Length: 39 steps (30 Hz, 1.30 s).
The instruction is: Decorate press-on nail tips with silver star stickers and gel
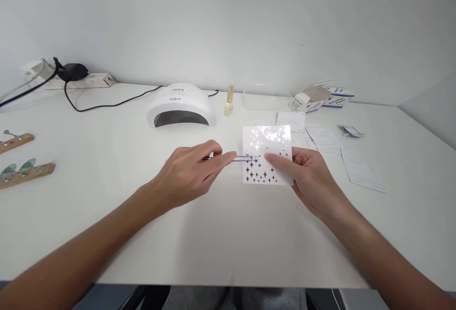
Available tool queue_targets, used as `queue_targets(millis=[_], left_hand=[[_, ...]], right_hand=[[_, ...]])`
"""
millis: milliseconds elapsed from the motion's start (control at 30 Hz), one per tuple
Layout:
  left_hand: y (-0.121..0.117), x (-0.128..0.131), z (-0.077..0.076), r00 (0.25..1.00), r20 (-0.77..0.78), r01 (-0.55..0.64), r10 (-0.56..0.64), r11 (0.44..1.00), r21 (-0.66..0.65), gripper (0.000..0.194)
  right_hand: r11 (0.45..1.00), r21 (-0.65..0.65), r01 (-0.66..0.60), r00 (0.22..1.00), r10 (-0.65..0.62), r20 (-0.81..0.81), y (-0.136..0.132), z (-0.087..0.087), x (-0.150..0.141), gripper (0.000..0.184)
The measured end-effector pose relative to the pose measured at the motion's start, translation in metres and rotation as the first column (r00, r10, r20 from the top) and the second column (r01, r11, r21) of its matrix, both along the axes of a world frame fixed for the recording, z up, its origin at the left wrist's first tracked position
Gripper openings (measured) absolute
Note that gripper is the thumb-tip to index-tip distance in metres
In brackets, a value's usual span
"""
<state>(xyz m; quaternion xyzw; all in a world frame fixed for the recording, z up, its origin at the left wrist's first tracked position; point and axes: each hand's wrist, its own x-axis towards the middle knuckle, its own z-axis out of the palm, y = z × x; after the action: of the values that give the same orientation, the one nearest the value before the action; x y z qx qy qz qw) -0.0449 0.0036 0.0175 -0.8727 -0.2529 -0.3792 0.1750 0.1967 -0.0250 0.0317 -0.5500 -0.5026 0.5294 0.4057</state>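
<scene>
My left hand [194,169] pinches a pair of slim metal tweezers [244,159]. Their tips reach over a white sticker sheet [263,139] covered in shiny four-pointed stars, near its middle. Gripping that sheet by its right side is my right hand [302,172], thumb on the front and fingers behind. The sheet is held up above the table, facing me. Whether a star is caught between the tweezer tips is too small to tell.
Behind stand a white nail lamp [180,103], a nail polish bottle [229,101] and an opened small box [309,98]. More sticker sheets [361,169] and small packets [351,131] lie at right. Wooden strips [28,175] are at far left, below a power strip [92,81] with cables.
</scene>
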Motion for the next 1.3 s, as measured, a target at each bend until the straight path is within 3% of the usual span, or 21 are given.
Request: queue_targets(millis=[300,533,667,767,867,967,1000,1067,1133,1167,1233,1300], left_hand=[[-0.001,0.001,0.003,0.998,-0.046,-0.044,0.047,0.997,0.068,0.028],[0.0,0.003,0.0,0.999,-0.028,-0.018,0.019,0.999,0.038,0.023],[-0.001,0.004,0.001,0.997,0.08,-0.021,0.019,1.0,0.019,0.021],[-0.003,0.006,0.005,0.984,0.176,-0.003,0.006,1.0,-0.019,0.019],[-0.004,0.007,0.007,0.965,0.264,0.045,-0.006,0.989,-0.14,0.019],[-0.005,0.009,0.009,0.936,0.348,0.077,0.044,0.942,-0.328,0.017],[-0.006,0.009,0.009,0.928,0.368,0.085,0.065,0.922,-0.377,0.017],[-0.006,0.009,0.01,0.915,0.392,0.099,0.097,0.887,-0.451,0.014],[-0.005,0.009,0.011,0.902,0.414,0.114,0.121,0.858,-0.5,0.01],[-0.005,0.009,0.012,0.895,0.426,0.122,0.131,0.846,-0.519,0.01],[-0.004,0.008,0.012,0.879,0.448,0.129,0.16,0.827,-0.548,0.009],[-0.003,0.007,0.011,0.869,0.459,0.127,0.184,0.813,-0.568,0.01]], right_hand=[[1.0,-0.001,0.009,1.0,-0.009,0.002,-0.001,0.003,-0.001,0.022],[1.0,-0.001,0.014,0.999,-0.014,0.032,-0.002,0.004,-0.003,0.024],[1.0,0.029,0.008,0.992,-0.012,0.126,-0.004,0.007,-0.003,0.027],[0.99,0.126,0.062,0.961,-0.093,0.261,0.005,0.012,0.01,0.027],[0.948,0.283,0.144,0.9,-0.244,0.361,0.026,0.012,0.038,0.022],[0.955,0.256,0.15,0.813,-0.266,0.518,0.05,0.002,0.068,0.022],[0.964,0.201,0.173,0.753,-0.261,0.604,0.056,-0.003,0.075,0.023],[0.949,0.211,0.235,0.608,-0.313,0.729,0.062,-0.011,0.082,0.03],[0.912,0.341,0.23,0.491,-0.411,0.768,0.061,-0.014,0.082,0.043],[0.893,0.406,0.193,0.471,-0.447,0.76,0.058,-0.013,0.079,0.044],[0.896,0.436,0.08,0.532,-0.409,0.742,0.049,-0.009,0.069,0.032],[0.95,0.304,-0.075,0.675,-0.176,0.717,0.038,-0.006,0.055,0.018]])
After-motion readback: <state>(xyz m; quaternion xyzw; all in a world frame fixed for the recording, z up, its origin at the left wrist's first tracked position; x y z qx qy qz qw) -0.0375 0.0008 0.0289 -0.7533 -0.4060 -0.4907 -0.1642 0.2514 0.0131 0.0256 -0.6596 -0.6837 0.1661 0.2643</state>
